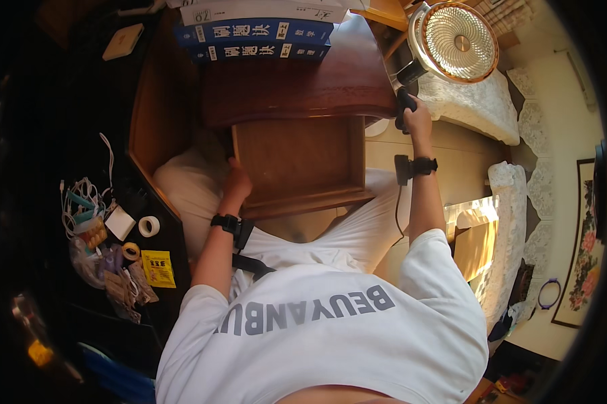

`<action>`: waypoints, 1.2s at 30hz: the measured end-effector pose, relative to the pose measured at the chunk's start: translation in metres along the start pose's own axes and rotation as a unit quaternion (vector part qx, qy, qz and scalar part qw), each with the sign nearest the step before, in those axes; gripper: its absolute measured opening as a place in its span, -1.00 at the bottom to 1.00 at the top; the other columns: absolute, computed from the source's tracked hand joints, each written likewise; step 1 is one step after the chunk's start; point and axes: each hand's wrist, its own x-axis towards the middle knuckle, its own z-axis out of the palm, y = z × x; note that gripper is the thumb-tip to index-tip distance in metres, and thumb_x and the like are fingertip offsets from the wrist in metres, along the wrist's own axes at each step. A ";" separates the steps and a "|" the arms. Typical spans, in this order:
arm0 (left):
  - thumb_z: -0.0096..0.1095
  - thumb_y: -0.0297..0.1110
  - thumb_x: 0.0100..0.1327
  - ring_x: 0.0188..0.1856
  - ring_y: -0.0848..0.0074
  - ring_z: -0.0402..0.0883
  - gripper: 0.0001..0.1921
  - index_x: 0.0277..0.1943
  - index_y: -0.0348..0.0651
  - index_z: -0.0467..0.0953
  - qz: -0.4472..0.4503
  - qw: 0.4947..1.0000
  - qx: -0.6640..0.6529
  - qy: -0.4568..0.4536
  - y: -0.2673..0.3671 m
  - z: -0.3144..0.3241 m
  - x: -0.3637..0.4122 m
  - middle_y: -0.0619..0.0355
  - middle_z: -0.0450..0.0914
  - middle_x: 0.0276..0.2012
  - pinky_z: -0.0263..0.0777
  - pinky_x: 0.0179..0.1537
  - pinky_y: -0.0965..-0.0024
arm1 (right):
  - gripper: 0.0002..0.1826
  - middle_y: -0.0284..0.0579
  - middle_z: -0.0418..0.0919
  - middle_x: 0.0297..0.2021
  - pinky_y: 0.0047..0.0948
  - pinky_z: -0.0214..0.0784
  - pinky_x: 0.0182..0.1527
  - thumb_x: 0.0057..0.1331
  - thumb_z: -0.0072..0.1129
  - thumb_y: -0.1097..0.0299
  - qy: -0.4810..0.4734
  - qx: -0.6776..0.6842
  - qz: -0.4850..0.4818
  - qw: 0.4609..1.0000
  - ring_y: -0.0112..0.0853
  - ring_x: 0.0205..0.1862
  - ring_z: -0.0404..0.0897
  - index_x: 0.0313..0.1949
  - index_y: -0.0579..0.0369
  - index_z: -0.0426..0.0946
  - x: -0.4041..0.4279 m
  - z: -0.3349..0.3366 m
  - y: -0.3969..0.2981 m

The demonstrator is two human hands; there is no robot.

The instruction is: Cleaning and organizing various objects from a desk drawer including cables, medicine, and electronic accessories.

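A wooden drawer [298,156] stands pulled out from under a reddish-brown tabletop [293,91], above my lap. Its bare brown bottom shows inside. At the drawer's left side, near the front corner, my left hand [237,183] grips the edge, with most of the fingers hidden from view. My right hand [418,121] is closed around a black handheld object [404,108] just off the tabletop's right corner; its exact kind is unclear. Both wrists wear black straps with small black boxes, and a cable hangs from the right one.
Thick blue books [258,33] are stacked at the tabletop's back. An electric fan [460,43] stands beyond the right corner. On a dark surface at left lie white cables [84,199], a white tape roll [149,226] and a yellow packet [158,269]. A covered sofa [465,103] is at right.
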 end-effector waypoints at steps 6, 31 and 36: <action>-0.02 -0.45 0.23 0.00 -0.08 0.53 -0.26 0.38 -0.33 -0.23 -0.005 1.000 -0.002 0.001 0.001 -0.005 -0.002 -0.35 0.51 -0.03 0.45 -0.03 0.06 | -0.38 0.08 0.37 0.17 -0.15 0.43 -0.05 0.03 0.14 0.56 0.023 0.017 -0.227 0.973 0.05 -0.04 0.53 0.14 -0.22 0.45 -0.122 0.041 -0.114; 0.00 -0.47 0.20 0.05 -0.10 0.50 -0.22 0.41 -0.23 -0.24 -0.008 1.000 0.007 -0.012 0.004 -0.013 -0.009 -0.33 0.49 0.02 0.42 0.03 0.06 | -0.63 0.05 0.66 -0.30 -0.23 0.44 -0.14 0.11 0.02 0.44 -0.202 0.034 0.190 0.960 -0.17 -0.22 0.65 -0.07 0.19 0.57 -0.060 -0.027 0.022; 0.00 -0.46 0.22 0.04 -0.10 0.51 -0.23 0.42 -0.20 -0.22 -0.017 0.999 -0.017 -0.023 0.002 -0.001 -0.003 -0.31 0.50 0.02 0.42 0.02 0.06 | -0.59 0.08 0.66 -0.25 -0.34 0.41 -0.07 0.04 -0.02 0.51 -0.326 -0.128 0.071 0.934 -0.19 -0.19 0.63 -0.08 0.19 0.59 -0.078 -0.010 0.079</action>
